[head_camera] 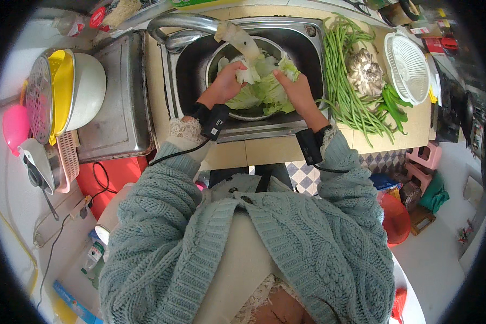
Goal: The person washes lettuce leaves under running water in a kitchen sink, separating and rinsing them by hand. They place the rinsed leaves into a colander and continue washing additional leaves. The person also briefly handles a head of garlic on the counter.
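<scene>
Leafy green lettuce (pixel 263 87) fills much of a round metal basin (pixel 212 65) standing in the stainless steel sink (pixel 314 77). My left hand (pixel 226 84) grips a pale piece of lettuce leaf (pixel 249 74) on the basin's left side. Opposite it, my right hand (pixel 295 90) holds a leaf at the right, thumb on top and fingers partly hidden. The curved metal faucet (pixel 186 22) reaches over from the upper left, and its pale, wrapped-looking spout end (pixel 241 40) hangs over the lettuce. Whether water is running is hard to tell.
Right of the sink lie long green beans (pixel 338 77), a clump of mushrooms (pixel 364 73), green peppers (pixel 393 107) and a white plastic strainer (pixel 408 69). At left, a metal cover (pixel 117 97) sits beside hanging bowls and colanders (pixel 85 89). Black cables run from both wrists.
</scene>
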### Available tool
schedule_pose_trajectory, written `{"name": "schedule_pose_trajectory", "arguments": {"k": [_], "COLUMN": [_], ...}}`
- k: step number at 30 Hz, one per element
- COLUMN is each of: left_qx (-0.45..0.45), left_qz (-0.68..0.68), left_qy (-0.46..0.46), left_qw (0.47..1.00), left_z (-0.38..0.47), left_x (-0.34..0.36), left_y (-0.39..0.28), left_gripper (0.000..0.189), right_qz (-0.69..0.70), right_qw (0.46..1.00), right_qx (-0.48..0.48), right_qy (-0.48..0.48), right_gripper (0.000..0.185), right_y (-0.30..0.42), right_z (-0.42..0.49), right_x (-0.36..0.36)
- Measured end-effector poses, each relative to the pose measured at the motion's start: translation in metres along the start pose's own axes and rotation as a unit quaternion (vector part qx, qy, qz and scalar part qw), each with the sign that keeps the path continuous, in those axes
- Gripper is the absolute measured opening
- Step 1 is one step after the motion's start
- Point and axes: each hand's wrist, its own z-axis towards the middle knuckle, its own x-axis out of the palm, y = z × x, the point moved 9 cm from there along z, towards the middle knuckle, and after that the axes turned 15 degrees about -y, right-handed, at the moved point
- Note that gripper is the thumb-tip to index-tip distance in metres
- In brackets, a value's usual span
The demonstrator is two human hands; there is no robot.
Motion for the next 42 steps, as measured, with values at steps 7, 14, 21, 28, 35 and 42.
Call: {"name": "schedule_pose_trajectory", "arguments": {"k": [7, 14, 21, 28, 35, 42], "left_qx": [0.159, 0.255, 0.396, 0.483, 0.532, 0.357], "left_qz": [0.173, 0.301, 0.433, 0.434, 0.397, 0.274], "left_qy": [-0.039, -0.028, -0.071, -0.258, -0.331, -0.181], "left_qw": [0.971, 0.918, 0.807, 0.716, 0.670, 0.875], "left_z": [0.005, -0.007, -0.022, -0.040, -0.048, 0.008], "left_x": [0.006, 0.011, 0.015, -0.007, -0.017, -0.035], "left_y": [-0.018, -0.021, -0.032, -0.018, -0.016, -0.036], "left_gripper": [0.029, 0.032, 0.032, 0.025, 0.022, 0.061], "right_qz": [0.056, 0.007, -0.010, -0.091, -0.023, 0.069], "right_qw": [0.997, 0.990, 0.992, 0.994, 0.987, 0.982], "right_qx": [0.056, 0.063, 0.017, -0.004, 0.156, 0.170], "right_qy": [0.003, 0.123, 0.122, 0.056, -0.035, 0.034], "right_gripper": [0.033, 0.034, 0.034, 0.035, 0.035, 0.033], "right_y": [-0.015, -0.021, -0.028, -0.035, -0.066, -0.048], "right_z": [0.006, 0.014, 0.016, 0.008, 0.009, 0.025], "right_x": [0.002, 0.038, 0.057, 0.064, 0.055, 0.043]}}
